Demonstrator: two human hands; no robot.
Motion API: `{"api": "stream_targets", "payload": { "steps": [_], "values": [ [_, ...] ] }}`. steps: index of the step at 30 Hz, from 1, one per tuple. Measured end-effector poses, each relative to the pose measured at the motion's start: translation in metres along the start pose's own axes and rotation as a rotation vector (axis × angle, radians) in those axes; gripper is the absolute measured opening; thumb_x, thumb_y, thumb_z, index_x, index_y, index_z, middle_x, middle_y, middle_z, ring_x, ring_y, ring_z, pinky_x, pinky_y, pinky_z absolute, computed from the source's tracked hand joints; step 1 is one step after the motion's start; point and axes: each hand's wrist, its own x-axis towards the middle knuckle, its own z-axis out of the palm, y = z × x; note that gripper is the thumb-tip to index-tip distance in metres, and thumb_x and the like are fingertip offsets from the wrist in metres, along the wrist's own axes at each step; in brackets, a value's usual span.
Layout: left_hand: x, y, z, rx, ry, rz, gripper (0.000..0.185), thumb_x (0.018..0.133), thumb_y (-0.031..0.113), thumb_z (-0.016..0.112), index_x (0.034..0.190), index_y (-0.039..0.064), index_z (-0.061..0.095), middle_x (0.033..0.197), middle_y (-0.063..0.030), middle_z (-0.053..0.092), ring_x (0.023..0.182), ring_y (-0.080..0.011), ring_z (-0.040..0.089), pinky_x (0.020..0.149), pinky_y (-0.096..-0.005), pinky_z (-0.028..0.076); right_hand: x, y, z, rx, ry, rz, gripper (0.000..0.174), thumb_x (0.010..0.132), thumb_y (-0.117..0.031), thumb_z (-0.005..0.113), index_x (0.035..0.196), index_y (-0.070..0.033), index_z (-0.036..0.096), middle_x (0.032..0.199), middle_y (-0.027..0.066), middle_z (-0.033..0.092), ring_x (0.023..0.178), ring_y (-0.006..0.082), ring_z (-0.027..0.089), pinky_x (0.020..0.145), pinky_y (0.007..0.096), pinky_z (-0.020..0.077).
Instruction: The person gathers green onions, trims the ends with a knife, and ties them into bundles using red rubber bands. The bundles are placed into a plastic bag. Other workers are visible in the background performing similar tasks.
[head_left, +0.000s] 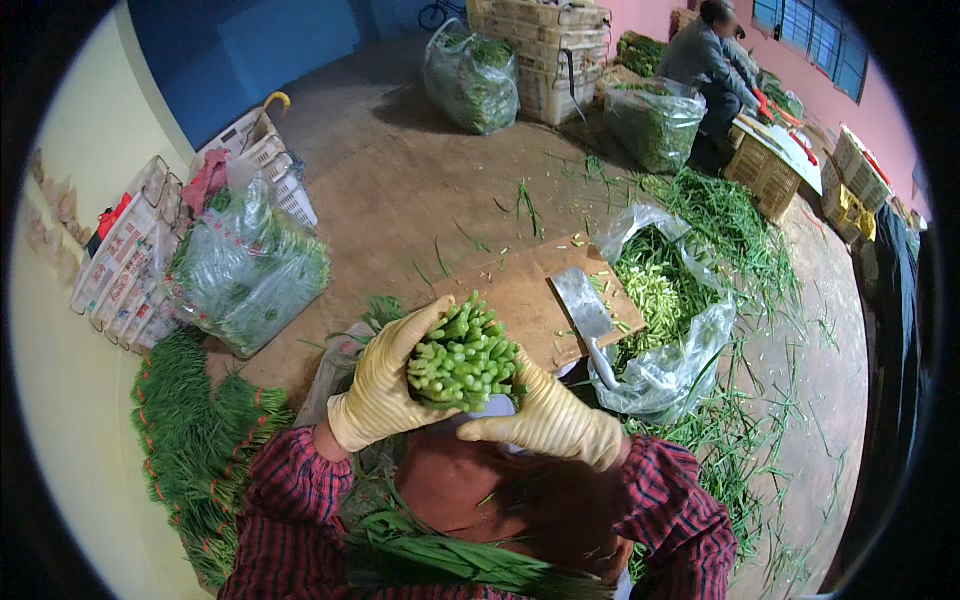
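Note:
Between my hands, both in cream ribbed rubber gloves, a thick bundle of green stalks (466, 356) stands with its pale ends facing up towards me. My left hand (394, 379) wraps around its left side. My right hand (555, 412) presses against the right side, its fingers partly hidden. Long green leaves (465, 555) lie over my lap. Beyond the bundle, a cleaver (585, 307) rests on a wooden board (517, 292) among small cut pieces. A clear plastic bag (667, 386) at the board's right holds chopped stalk ends (651, 304).
Tied green bundles (202, 442) line the left wall, near a filled plastic bag (247, 262) and stacked crates (127, 262). Loose leaves (720, 217) litter the floor at right. More bags and crates (551, 64) stand at the back. A person (709, 64) sits bent over at upper right.

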Motion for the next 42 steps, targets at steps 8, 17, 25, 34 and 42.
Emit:
{"api": "stream_targets", "payload": {
  "steps": [8,17,25,34,42],
  "values": [
    [-0.035,0.062,-0.037,-0.523,0.074,0.003,0.104,0.072,0.001,0.088,0.156,0.007,0.026,0.148,-0.0129,0.049,0.132,-0.0245,0.055,0.111,-0.0400,0.046,-0.034,-0.056,0.027,0.249,0.085,0.044,0.051,0.092,-0.004,0.073,0.139,-0.004,0.053,0.131,0.0079,0.063,0.114,0.0144,0.060,0.099,0.0300,0.0505],
    [-0.066,0.077,-0.033,-0.487,0.146,-0.125,0.109,0.070,0.015,0.094,0.155,0.002,0.026,0.147,-0.0119,0.048,0.134,-0.0213,0.050,0.112,-0.0368,0.042,-0.048,-0.045,0.072,0.154,0.384,-0.074,0.013,0.096,-0.007,0.070,0.107,0.000,0.070,0.089,0.0021,0.070,0.082,0.0074,0.061,0.073,0.0246,0.0535],
    [-0.060,0.075,-0.031,-0.579,0.089,-0.187,0.109,0.072,0.011,0.092,0.157,0.004,0.025,0.153,-0.0113,0.043,0.138,-0.0217,0.047,0.114,-0.0361,0.040,-0.046,-0.048,0.081,0.246,0.577,-0.109,0.004,0.096,-0.006,0.069,0.096,-0.002,0.067,0.097,0.0095,0.074,0.072,0.0126,0.067,0.064,0.0251,0.0521],
    [-0.055,0.065,-0.014,-0.594,0.130,-0.169,0.103,0.072,-0.003,0.086,0.157,0.007,0.028,0.152,-0.0101,0.045,0.137,-0.0215,0.047,0.114,-0.0362,0.040,-0.091,-0.159,-0.025,0.157,1.070,-0.767,0.024,0.102,-0.025,0.061,0.115,-0.006,0.068,0.099,0.0006,0.065,0.079,0.0067,0.056,0.070,0.0206,0.0456],
    [-0.055,0.076,-0.010,-0.621,0.166,-0.204,0.106,0.074,-0.009,0.082,0.159,0.009,0.023,0.151,-0.0094,0.046,0.135,-0.0207,0.050,0.112,-0.0358,0.043,-0.096,-0.063,0.027,0.049,0.585,0.073,0.037,0.087,-0.008,0.077,0.122,-0.005,0.066,0.107,0.0025,0.070,0.096,0.0125,0.064,0.090,0.0305,0.0525]
  ]
}}
